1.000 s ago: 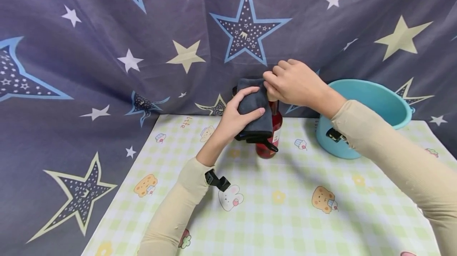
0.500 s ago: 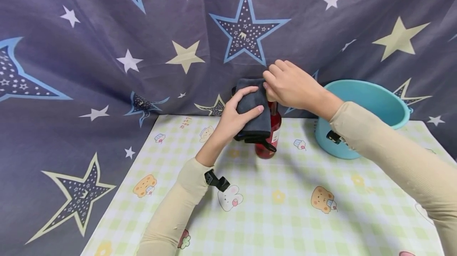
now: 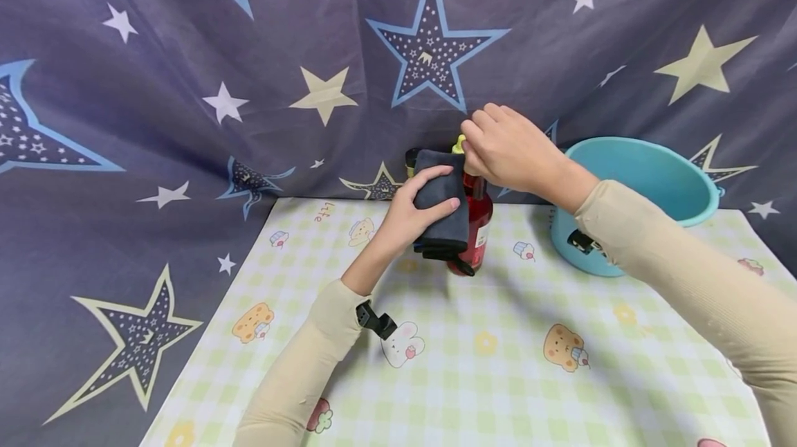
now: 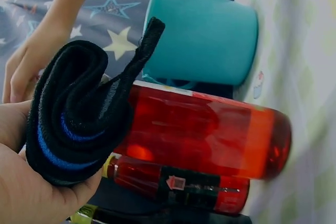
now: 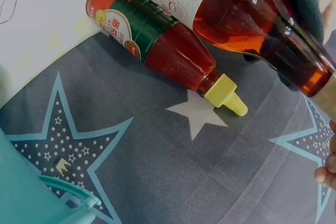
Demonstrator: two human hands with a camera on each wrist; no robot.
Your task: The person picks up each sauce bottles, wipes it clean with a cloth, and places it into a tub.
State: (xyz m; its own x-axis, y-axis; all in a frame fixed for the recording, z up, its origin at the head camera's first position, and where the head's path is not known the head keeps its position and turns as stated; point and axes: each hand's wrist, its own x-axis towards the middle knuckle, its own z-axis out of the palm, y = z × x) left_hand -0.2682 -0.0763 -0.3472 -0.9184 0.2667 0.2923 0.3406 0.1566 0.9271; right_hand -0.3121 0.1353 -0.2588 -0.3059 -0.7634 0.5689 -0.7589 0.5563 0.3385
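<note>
A folded dark grey cloth [image 3: 443, 222] with black edging and a loop is gripped by my left hand [image 3: 401, 215], thumb and fingers spread round it. It lies against the side of a tall bottle of red liquid [image 3: 479, 225] with a white label, upright on the table. My right hand [image 3: 513, 149] holds the top of this bottle, its fingers curled at the pale cap [image 5: 326, 95]. In the left wrist view, blue layers show inside the cloth [image 4: 79, 108]. Behind stands a smaller red sauce bottle [image 5: 181, 59] with a yellow nozzle cap.
A dark bottle [image 4: 168, 216] with a black top stands farther back on the left, mostly hidden. To the right is a turquoise bucket [image 3: 579, 253]. A star-patterned curtain [image 3: 261, 52] hangs behind the checked tablecloth [image 3: 486, 391].
My left hand has slid the cloth slightly down the bottle, baring the yellow cap behind it. My right hand stays at the bottle's top.
</note>
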